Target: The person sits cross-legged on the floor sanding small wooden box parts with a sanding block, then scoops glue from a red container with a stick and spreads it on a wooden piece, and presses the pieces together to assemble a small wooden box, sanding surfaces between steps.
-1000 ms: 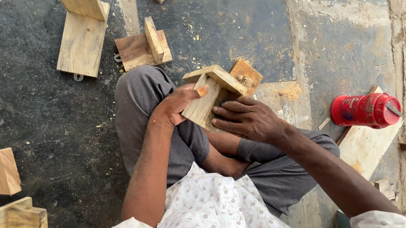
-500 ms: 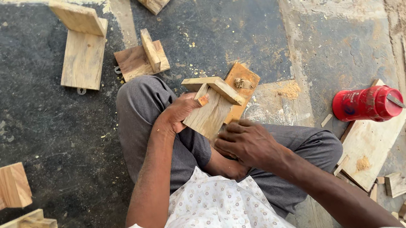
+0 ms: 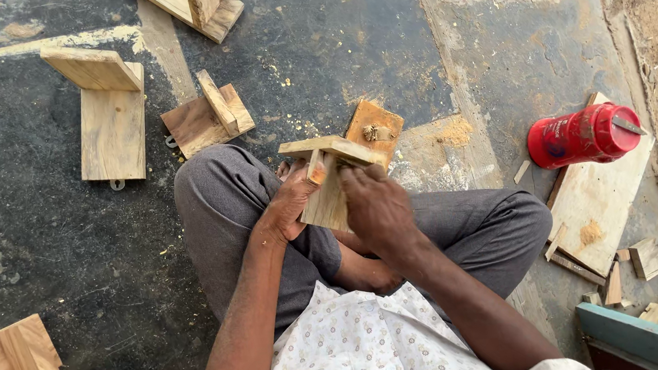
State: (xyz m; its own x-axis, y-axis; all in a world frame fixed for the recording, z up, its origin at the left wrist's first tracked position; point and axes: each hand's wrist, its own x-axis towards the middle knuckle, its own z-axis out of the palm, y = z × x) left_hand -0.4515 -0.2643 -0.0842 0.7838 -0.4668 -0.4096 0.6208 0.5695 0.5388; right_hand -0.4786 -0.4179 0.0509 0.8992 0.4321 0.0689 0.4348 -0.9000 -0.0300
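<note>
Leftmost, two pale timber offcuts [image 3: 9,369] lie at the edge of the dark floor [image 3: 46,252], and further up an L-shaped wooden bracket [image 3: 106,110] rests flat with a small metal eye at its lower end. Beside it sits a smaller T-shaped wooden piece [image 3: 208,118], just beyond the person's grey-trousered knee [image 3: 218,204].

Over the lap, the left hand [image 3: 292,204] is curled around the near edge of the wooden assembly [image 3: 330,178], fingers pressed against its underside. That assembly, a flat top board nailed across an upright slat, is held in the air above the knees, tilted. It looks stiff, light enough for one hand and rough-sawn, so grip is easy but splinters are likely; the upright slat seems the best place to hold it, since the joint may be weak. The right hand [image 3: 377,204] is clamped over the slat from above, fingers closed on the wood.

Behind it a square block with a metal fitting [image 3: 374,129] lies on the floor. Further right, a red plastic bottle [image 3: 582,136] lies on a board [image 3: 600,199], with small wood scraps [image 3: 643,275] near a teal box [image 3: 641,336].
</note>
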